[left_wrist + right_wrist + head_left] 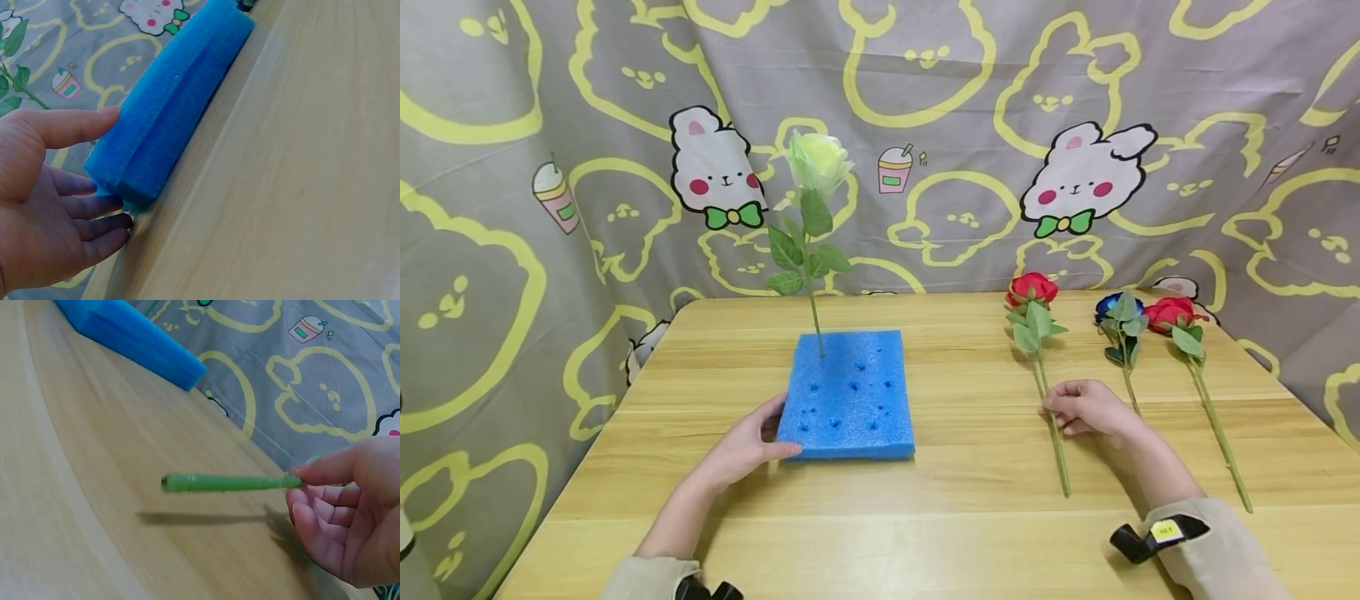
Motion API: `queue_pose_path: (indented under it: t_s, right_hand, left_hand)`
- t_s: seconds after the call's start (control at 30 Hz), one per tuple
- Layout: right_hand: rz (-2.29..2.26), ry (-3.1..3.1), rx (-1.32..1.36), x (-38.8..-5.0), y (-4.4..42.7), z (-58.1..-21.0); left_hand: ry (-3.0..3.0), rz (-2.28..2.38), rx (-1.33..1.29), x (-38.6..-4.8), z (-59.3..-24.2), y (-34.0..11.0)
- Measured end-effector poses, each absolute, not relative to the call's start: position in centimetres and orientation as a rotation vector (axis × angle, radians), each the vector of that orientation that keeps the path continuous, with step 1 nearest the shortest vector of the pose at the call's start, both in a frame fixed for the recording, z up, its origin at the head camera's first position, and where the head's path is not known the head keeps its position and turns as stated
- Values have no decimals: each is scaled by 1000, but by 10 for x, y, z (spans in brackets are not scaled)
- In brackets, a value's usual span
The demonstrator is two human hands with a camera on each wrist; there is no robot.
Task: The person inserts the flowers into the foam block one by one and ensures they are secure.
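A blue foam block [850, 396] with several holes in its top lies on the table. One pale yellow-green artificial rose [818, 162] stands upright in it, near the back left. My left hand [741, 446] holds the block's front left corner, thumb at the front and fingers along the left side; the left wrist view shows the thumb [81, 127] against the foam. Between thumb and fingertips, my right hand [1093, 408] pinches the stem of a red rose [1032, 289]. In the right wrist view this green stem [225, 482] is raised, its shadow separate on the tabletop.
To the right of my right hand lie a blue rose [1118, 308] and another red rose [1172, 314], stems toward me. The wooden table [880, 525] ends at a grey cartoon-print curtain [955, 83] behind and on both sides.
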State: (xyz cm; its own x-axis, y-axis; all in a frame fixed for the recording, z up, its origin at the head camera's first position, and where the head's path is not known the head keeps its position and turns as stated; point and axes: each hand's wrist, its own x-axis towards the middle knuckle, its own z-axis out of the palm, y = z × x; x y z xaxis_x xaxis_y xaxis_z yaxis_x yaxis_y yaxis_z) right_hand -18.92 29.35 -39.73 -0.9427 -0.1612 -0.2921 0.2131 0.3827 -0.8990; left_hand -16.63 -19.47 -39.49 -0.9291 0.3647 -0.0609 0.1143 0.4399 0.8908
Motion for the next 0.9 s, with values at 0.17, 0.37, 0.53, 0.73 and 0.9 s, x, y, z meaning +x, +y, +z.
queue_pose_path:
  t_s: [0.17,0.37,0.53,0.73,0.9]
  right_hand:
    - [-1683,2242,-8,-191,291,-390]
    - [-1822,2217,-77,-191,280,-380]
    - [-1835,2350,-120,-195,268,-373]
    - [-1748,2569,-178,-203,252,-362]
    - [-1726,2666,-195,-212,240,-348]
  left_hand:
    - [2452,1482,407,-166,-394,-197]
    - [2471,1464,418,-166,-392,-199]
    - [2462,1470,429,-165,-394,-198]
    - [2454,1478,427,-165,-396,-197]
    - [2451,1483,426,-167,-396,-197]
